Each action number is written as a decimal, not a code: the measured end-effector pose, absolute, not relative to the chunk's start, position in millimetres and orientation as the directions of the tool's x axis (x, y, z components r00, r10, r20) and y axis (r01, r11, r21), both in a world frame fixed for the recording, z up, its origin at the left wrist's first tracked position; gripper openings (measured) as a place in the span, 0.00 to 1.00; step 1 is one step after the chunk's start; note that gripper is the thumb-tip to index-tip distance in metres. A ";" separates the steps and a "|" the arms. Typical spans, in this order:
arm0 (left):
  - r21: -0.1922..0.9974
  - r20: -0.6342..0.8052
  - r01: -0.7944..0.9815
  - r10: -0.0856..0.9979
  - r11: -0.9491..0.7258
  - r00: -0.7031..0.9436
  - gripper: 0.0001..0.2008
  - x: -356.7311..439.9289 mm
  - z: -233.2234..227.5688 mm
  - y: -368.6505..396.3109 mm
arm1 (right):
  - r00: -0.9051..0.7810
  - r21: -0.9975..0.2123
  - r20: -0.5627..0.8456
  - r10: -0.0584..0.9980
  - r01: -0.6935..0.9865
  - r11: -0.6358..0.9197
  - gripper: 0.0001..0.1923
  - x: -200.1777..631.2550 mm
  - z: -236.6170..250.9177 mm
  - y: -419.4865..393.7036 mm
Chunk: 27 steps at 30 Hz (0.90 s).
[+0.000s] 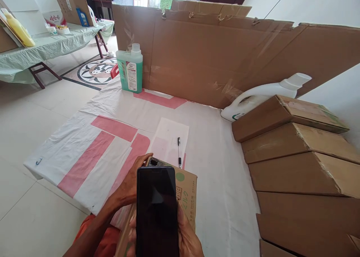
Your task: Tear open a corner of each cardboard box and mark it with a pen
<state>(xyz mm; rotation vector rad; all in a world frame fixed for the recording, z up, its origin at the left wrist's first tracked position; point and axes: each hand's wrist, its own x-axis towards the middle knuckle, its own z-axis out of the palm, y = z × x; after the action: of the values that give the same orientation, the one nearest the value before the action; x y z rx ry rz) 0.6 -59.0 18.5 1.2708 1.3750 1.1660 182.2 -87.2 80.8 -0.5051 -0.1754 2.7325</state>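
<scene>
A dark smartphone (pixel 157 208) with a black screen is upright in my right hand (pixel 189 232), thumb along its right edge and fingertips round its left. Behind the phone is a cardboard box (pixel 188 197) with printed lettering and a green dot, partly hidden. My left hand (pixel 135 182) holds the box at its far left edge, its fingers partly covered by the phone. Just beyond the box, a black-and-clear pen (pixel 179 152) lies across a white sheet of paper (pixel 171 131) on the table.
The white cloth (pixel 216 174) with pink stripes covers the table. A green liquid jug (pixel 131 69) stands at the back left, before an upright cardboard panel (pixel 191 54). On the right are several cardboard boxes (pixel 270 155) and a tilted white bottle (pixel 261 92). Another table (pixel 70 39) stands far left.
</scene>
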 end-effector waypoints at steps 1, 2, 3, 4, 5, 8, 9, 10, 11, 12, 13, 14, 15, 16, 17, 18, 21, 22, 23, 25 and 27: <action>0.987 -0.024 0.157 0.997 0.034 -0.067 0.41 1.0 22.3 -59.5 | -0.871 -0.196 -0.321 0.373 -0.325 -0.925 0.40 182.1 80.5 -86.8; 0.986 -0.035 0.162 0.997 0.045 -0.068 0.40 1.4 26.0 -59.7 | -0.866 -0.205 -0.324 0.381 -0.329 -0.922 0.41 182.0 80.4 -86.3; 0.985 -0.044 0.161 0.997 0.055 -0.067 0.40 1.9 29.3 -59.8 | -0.860 -0.211 -0.332 0.388 -0.334 -0.919 0.41 181.9 80.7 -85.8; 0.986 -0.053 0.154 0.996 0.063 -0.067 0.40 2.5 32.1 -59.7 | -0.851 -0.218 -0.343 0.397 -0.340 -0.915 0.41 181.8 81.3 -85.4; 0.987 -0.060 0.145 0.996 0.069 -0.067 0.39 3.0 34.4 -59.6 | -0.844 -0.219 -0.354 0.403 -0.344 -0.913 0.41 181.7 82.2 -85.3; 0.989 -0.061 0.132 0.996 0.069 -0.066 0.40 3.8 35.8 -59.2 | -0.830 -0.193 -0.377 0.412 -0.364 -0.911 0.39 180.8 85.5 -86.2; 0.988 -0.062 0.135 0.996 0.071 -0.067 0.40 3.8 34.4 -59.3 | -0.825 -0.179 -0.388 0.410 -0.369 -0.912 0.38 180.4 86.3 -86.8; 0.988 -0.064 0.138 0.996 0.073 -0.069 0.39 3.6 32.0 -59.4 | -0.822 -0.161 -0.400 0.405 -0.372 -0.914 0.37 180.0 86.8 -87.3; 0.987 -0.069 0.139 0.995 0.078 -0.070 0.38 3.3 29.1 -59.5 | -0.820 -0.144 -0.414 0.396 -0.370 -0.918 0.36 179.7 86.9 -87.7; 0.987 -0.072 0.140 0.995 0.082 -0.074 0.36 2.9 25.9 -59.6 | -0.817 -0.131 -0.428 0.386 -0.366 -0.921 0.35 179.5 86.5 -87.8; 0.986 -0.075 0.140 0.994 0.085 -0.078 0.34 2.5 23.0 -59.8 | -0.815 -0.123 -0.440 0.377 -0.361 -0.924 0.35 179.3 85.7 -87.7; 0.986 -0.075 0.140 0.994 0.086 -0.079 0.33 2.2 20.7 -59.9 | -0.813 -0.119 -0.449 0.370 -0.356 -0.927 0.36 179.2 84.6 -87.4; 0.987 -0.072 0.141 0.994 0.082 -0.077 0.33 1.9 19.4 -60.1 | -0.812 -0.119 -0.453 0.367 -0.353 -0.928 0.36 179.1 83.3 -86.9; 0.987 -0.068 0.142 0.995 0.078 -0.070 0.34 1.7 19.2 -60.2 | -0.812 -0.123 -0.455 0.365 -0.348 -0.929 0.36 178.9 82.0 -86.3; 0.987 -0.067 0.141 0.996 0.075 -0.060 0.36 1.6 20.2 -60.2 | -0.816 -0.127 -0.452 0.360 -0.340 -0.932 0.37 178.6 80.6 -85.8; 0.987 -0.066 0.140 0.997 0.072 -0.051 0.39 1.6 21.9 -60.2 | -0.822 -0.133 -0.444 0.357 -0.333 -0.933 0.37 178.3 79.4 -85.5; 0.987 -0.056 0.149 0.997 0.063 -0.049 0.41 1.8 28.1 -59.9 | -0.837 -0.183 -0.388 0.386 -0.340 -0.922 0.40 176.9 76.5 -85.3; 0.986 -0.049 0.159 0.997 0.057 -0.054 0.41 1.8 29.1 -59.7 | -0.837 -0.202 -0.366 0.406 -0.355 -0.913 0.40 176.6 75.7 -85.4; 0.984 -0.043 0.170 0.997 0.052 -0.061 0.40 1.8 29.3 -59.5 | -0.835 -0.215 -0.346 0.427 -0.373 -0.903 0.40 176.5 75.1 -85.5; 0.980 -0.033 0.194 0.997 0.046 -0.066 0.39 1.8 27.6 -59.1 | -0.833 -0.218 -0.318 0.453 -0.401 -0.890 0.37 177.1 74.4 -85.8; 0.978 -0.030 0.205 0.997 0.044 -0.068 0.39 1.9 24.5 -59.1 | -0.844 -0.209 -0.297 0.447 -0.400 -0.893 0.36 178.7 74.8 -85.7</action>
<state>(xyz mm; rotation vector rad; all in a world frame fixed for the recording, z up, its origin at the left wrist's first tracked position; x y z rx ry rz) 1.9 -59.1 24.5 1.3012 1.4276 1.1233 178.7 -85.7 74.8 -0.4736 -0.1920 2.6469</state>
